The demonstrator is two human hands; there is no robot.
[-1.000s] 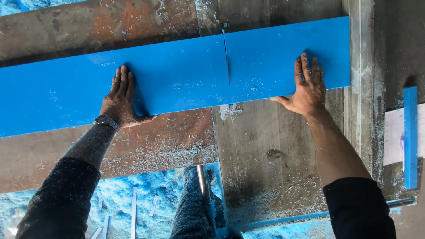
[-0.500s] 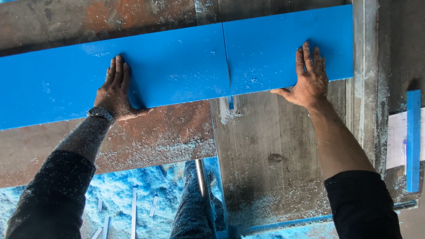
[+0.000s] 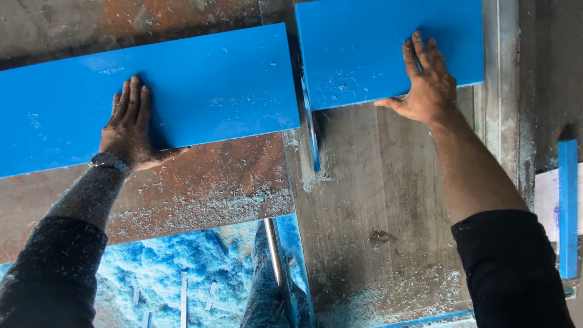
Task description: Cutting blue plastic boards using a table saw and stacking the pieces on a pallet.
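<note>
On the tabletop (image 3: pixel 388 200), a worn grey and rust-brown surface dusted with pale shavings, lie two blue boards, parted by a narrow gap where a thin blue-coated saw blade (image 3: pixel 313 136) stands on edge. At the left, the longer blue board (image 3: pixel 200 91) runs off the left edge of the view and slopes slightly, its right end farther away than its left. At the far right, the shorter blue board (image 3: pixel 358 48) sits a little farther off than the first, its near edge level with the right hand's thumb.

One left hand (image 3: pixel 129 127) lies flat on the longer board, fingers straight and close together, the thumb spread along the board's near edge; a dark wristwatch (image 3: pixel 109 161) circles the wrist. One right hand (image 3: pixel 428 82) presses flat on the shorter board's near right corner, fingers extended and nearly together, thumb pointing left along the edge. Neither hand grips anything; both rest palm-down.

At the far right edge of the view, one narrow blue strip (image 3: pixel 568 206) lies well apart from the boards. Near the bottom left, heaped blue sawdust (image 3: pixel 182 267) shows below the tabletop edge.
</note>
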